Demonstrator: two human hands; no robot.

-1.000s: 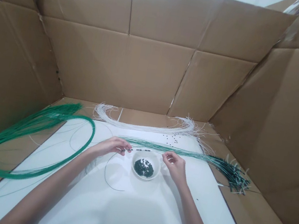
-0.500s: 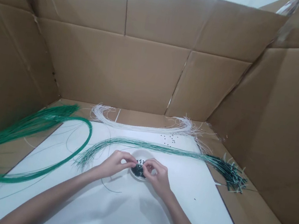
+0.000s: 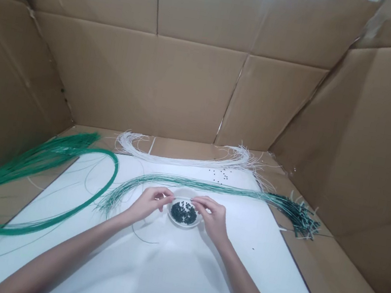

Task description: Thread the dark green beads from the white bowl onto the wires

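Cardboard walls [image 3: 190,85] are closing in the white work sheet [image 3: 174,273] at the back and on both sides, leaving open room only toward the person, where the bare sheet is spreading wide below the forearms. Both hands are working over a small white bowl [image 3: 183,220] of dark green beads [image 3: 184,212] near the sheet's middle. A thin wire [image 3: 183,198] is running left to right across the bowl's far rim, its long axis parallel to the back wall, and trailing down in a curve behind the left wrist. The left hand [image 3: 148,203] is pinching the wire between thumb and fingertip, the other fingers curled. The right hand [image 3: 214,218] is pinching its other end likewise, palm down. A bundle of green wires [image 3: 211,187] is lying just beyond, white wires [image 3: 178,159] farther back.
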